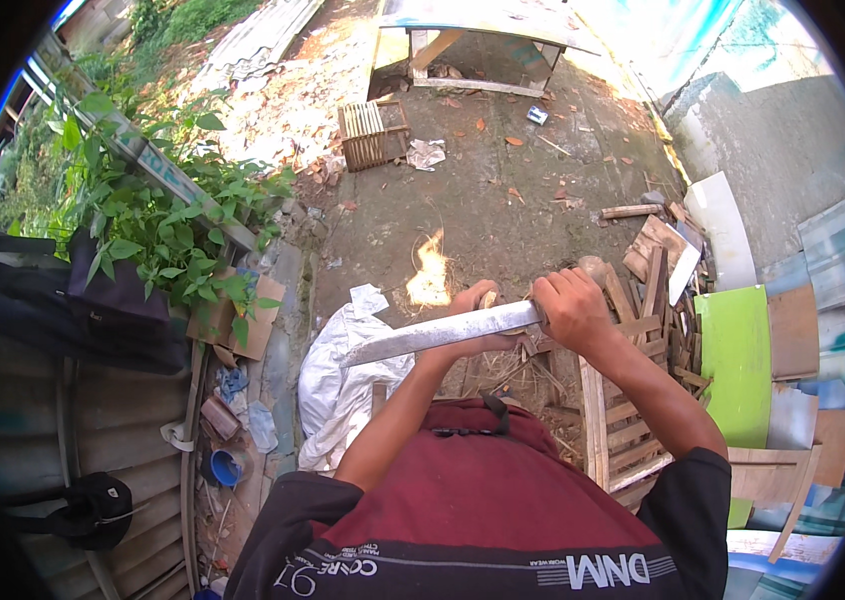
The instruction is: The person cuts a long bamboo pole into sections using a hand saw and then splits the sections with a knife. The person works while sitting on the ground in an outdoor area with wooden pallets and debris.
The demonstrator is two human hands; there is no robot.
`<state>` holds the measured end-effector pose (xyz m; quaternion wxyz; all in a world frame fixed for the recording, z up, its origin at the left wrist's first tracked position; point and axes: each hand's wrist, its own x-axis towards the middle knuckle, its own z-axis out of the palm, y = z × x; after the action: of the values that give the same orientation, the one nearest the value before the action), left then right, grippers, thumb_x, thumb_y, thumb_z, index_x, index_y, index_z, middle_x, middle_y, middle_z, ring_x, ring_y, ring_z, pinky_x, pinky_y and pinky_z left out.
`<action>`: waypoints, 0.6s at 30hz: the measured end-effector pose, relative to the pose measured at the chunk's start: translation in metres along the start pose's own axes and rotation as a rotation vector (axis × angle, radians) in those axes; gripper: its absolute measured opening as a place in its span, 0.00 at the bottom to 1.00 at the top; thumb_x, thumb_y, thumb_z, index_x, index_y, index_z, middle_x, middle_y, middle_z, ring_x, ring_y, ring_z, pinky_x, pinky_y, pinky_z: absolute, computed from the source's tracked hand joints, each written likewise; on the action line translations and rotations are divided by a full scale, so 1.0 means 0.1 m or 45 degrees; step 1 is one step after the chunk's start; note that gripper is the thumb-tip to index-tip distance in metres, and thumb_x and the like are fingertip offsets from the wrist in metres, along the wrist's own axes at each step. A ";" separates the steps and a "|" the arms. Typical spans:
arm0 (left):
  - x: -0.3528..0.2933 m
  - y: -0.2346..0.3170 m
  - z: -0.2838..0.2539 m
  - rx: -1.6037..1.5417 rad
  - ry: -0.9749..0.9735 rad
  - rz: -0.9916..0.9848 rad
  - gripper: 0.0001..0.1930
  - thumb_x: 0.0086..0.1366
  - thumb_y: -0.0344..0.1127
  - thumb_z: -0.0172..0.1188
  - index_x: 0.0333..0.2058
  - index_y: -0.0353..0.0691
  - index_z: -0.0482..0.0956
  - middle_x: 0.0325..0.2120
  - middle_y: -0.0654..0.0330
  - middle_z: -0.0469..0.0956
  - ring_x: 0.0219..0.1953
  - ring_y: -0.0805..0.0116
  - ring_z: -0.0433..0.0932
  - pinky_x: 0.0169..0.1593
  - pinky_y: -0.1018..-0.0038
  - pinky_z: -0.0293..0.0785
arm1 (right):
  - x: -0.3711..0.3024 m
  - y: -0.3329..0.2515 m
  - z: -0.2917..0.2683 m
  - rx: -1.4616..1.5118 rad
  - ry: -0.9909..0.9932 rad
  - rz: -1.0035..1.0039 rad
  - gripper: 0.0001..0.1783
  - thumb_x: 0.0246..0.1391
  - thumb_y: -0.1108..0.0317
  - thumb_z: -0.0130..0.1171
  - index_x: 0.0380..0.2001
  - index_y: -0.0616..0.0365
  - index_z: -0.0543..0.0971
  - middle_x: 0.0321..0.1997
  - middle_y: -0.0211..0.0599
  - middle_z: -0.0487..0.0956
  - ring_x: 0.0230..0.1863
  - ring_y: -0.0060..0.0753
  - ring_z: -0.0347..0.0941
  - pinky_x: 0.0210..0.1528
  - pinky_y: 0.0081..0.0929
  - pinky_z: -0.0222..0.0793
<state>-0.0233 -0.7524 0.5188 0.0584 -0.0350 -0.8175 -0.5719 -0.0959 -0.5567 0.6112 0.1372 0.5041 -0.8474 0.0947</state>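
My right hand (573,308) is closed around the handle of a machete (443,333). Its broad grey blade points left, held nearly level in front of my chest. Behind the blade, my left hand (471,305) is closed on a short tan piece of wood (488,299), of which only an end shows. The blade crosses in front of this hand and hides part of its fingers. Whether the blade touches the wood I cannot tell.
A white sack (348,375) lies left of my left arm. Wooden slats (633,435) and scrap boards are piled at right, beside a green panel (733,350). Ahead are a glaring patch with thin strands (430,272), a slatted crate (375,135) and a table (493,22).
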 end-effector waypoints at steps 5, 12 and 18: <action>0.08 0.02 -0.10 -0.067 -0.046 -0.007 0.28 0.38 0.44 0.82 0.33 0.42 0.73 0.27 0.65 0.75 0.30 0.75 0.74 0.35 0.72 0.75 | -0.12 0.30 0.12 0.033 0.140 0.067 0.10 0.41 0.69 0.64 0.27 0.54 0.72 0.26 0.37 0.76 0.30 0.43 0.73 0.38 0.36 0.67; -0.31 -0.03 -0.46 -0.153 0.107 0.034 0.30 0.35 0.37 0.83 0.24 0.43 0.64 0.23 0.69 0.64 0.29 0.77 0.65 0.33 0.76 0.66 | -1.34 2.02 -0.43 -0.404 -0.019 1.548 0.18 0.62 0.59 0.55 0.34 0.66 0.81 0.34 0.61 0.83 0.40 0.63 0.81 0.42 0.52 0.76; 0.17 -0.15 -0.40 -0.524 0.333 -0.008 0.25 0.47 0.33 0.81 0.34 0.43 0.68 0.28 0.71 0.66 0.32 0.79 0.67 0.38 0.77 0.68 | -1.47 1.35 0.14 0.272 0.335 1.614 0.37 0.59 0.41 0.61 0.45 0.74 0.79 0.35 0.61 0.83 0.42 0.57 0.81 0.44 0.44 0.74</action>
<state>-0.0393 -0.7955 0.5207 0.1536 0.0308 -0.6695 -0.7261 -0.1500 -0.3745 0.5471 0.1067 -0.0980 -0.9423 0.3017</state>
